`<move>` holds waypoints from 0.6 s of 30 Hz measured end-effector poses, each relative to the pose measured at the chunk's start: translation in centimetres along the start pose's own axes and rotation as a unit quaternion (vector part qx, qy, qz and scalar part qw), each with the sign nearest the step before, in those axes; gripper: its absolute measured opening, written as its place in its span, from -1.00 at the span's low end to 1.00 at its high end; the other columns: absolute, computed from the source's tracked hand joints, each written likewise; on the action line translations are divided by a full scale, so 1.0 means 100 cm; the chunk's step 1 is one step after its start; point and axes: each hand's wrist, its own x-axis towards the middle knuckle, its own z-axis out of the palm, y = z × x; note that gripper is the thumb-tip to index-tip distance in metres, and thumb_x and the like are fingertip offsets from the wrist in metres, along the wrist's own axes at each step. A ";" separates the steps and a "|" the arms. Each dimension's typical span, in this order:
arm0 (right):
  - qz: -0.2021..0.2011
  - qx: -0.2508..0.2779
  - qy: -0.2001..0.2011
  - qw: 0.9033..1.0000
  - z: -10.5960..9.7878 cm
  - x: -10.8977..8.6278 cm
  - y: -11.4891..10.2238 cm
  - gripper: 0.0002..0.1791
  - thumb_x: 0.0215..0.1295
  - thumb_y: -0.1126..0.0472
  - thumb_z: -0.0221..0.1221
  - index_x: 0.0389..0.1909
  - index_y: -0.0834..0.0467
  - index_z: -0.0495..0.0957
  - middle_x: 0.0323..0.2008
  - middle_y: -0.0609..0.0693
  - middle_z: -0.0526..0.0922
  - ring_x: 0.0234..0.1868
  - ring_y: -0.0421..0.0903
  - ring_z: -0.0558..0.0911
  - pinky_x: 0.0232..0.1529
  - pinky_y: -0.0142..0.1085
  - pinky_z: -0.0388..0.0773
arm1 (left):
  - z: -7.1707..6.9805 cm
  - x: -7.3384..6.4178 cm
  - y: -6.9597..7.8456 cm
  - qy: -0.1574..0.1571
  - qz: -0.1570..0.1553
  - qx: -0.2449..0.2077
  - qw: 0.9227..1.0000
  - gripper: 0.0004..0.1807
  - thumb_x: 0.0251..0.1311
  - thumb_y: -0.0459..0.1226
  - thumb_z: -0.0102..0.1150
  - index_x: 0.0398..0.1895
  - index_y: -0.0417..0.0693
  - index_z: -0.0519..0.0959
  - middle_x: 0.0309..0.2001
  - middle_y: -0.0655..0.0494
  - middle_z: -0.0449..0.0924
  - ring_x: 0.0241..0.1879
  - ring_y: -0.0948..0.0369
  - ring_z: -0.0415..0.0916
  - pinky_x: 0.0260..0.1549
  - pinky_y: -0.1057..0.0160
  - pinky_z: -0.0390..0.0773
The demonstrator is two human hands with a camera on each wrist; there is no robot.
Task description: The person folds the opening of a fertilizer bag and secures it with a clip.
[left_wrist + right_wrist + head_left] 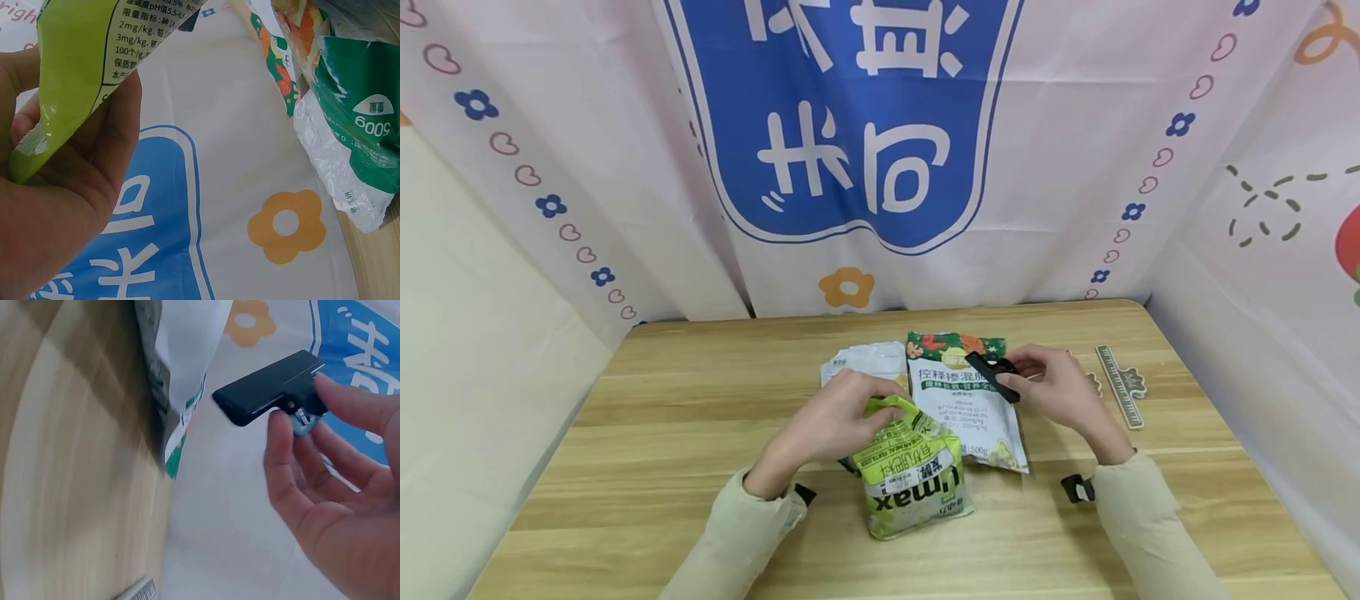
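Observation:
My left hand (842, 408) grips the gathered top of a bright green fertilizer bag (913, 483), which stands near the middle of the table. In the left wrist view that bag's green corner (69, 81) lies between thumb and fingers. My right hand (1056, 387) pinches a black bag clip (992, 377) by its handle, thumb on one side and fingers on the other. The right wrist view shows the clip's long flat bar (269, 387) facing away from the palm. Behind it lies a white and green fertilizer bag (966, 408), which the clip overlaps in the head view.
A silvery white bag (868, 360) lies behind my left hand, partly covered. At the right of the wooden table (700, 375) lies a ruler-patterned clip (1122, 387), with another small clip (1094, 384) partly hidden by my right hand. A printed curtain (1060, 167) hangs at the back edge.

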 end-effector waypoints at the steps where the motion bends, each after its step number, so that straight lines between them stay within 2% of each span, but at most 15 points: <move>1: -0.005 0.006 0.000 1.000 0.001 -0.001 -0.001 -0.63 0.40 0.10 0.38 0.11 0.22 0.67 -0.03 0.17 0.77 -0.02 0.06 0.75 0.04 -0.06 0.72 | 0.000 0.000 0.000 0.001 0.001 0.001 1.000 -0.79 0.46 -0.29 0.24 0.03 0.02 0.79 -0.01 0.15 0.82 -0.78 0.41 0.09 -0.59 0.39 0.34; 3: -0.013 0.014 0.002 1.000 0.003 -0.003 -0.004 -0.63 0.38 0.07 0.40 0.08 0.19 0.69 -0.04 0.15 0.78 -0.04 0.02 0.76 0.03 -0.13 0.73 | 0.001 0.000 0.000 0.003 0.002 0.005 1.000 -0.79 0.46 -0.29 0.24 0.03 0.01 0.79 -0.02 0.15 0.83 -0.78 0.42 0.07 -0.58 0.39 0.34; 9: -0.035 0.038 0.001 0.999 0.007 -0.013 -0.018 -0.65 0.30 0.07 0.46 0.03 0.15 0.74 -0.10 0.09 0.81 -0.18 -0.10 0.76 -0.16 -0.36 0.70 | 0.001 -0.001 -0.002 0.004 0.012 0.005 1.000 -0.79 0.45 -0.31 0.24 0.03 -0.02 0.79 -0.05 0.12 0.83 -0.80 0.43 0.04 -0.59 0.39 0.34; 15: -0.049 0.078 -0.013 0.996 0.009 -0.019 -0.031 -0.66 0.28 0.10 0.47 0.01 0.15 0.75 -0.15 0.06 0.80 -0.22 -0.12 0.73 -0.22 -0.34 0.69 | 0.001 0.000 -0.003 0.005 0.014 0.006 1.000 -0.79 0.45 -0.32 0.25 0.03 -0.02 0.79 -0.04 0.09 0.83 -0.81 0.43 0.03 -0.57 0.38 0.37; 18: -0.056 0.081 -0.013 0.995 0.010 -0.021 -0.035 -0.68 0.28 0.10 0.48 0.00 0.13 0.75 -0.17 0.04 0.78 -0.19 -0.13 0.71 -0.18 -0.33 0.68 | 0.001 0.000 -0.003 0.006 0.016 0.003 1.000 -0.79 0.45 -0.32 0.25 0.02 -0.02 0.79 -0.04 0.08 0.83 -0.81 0.42 0.04 -0.58 0.38 0.37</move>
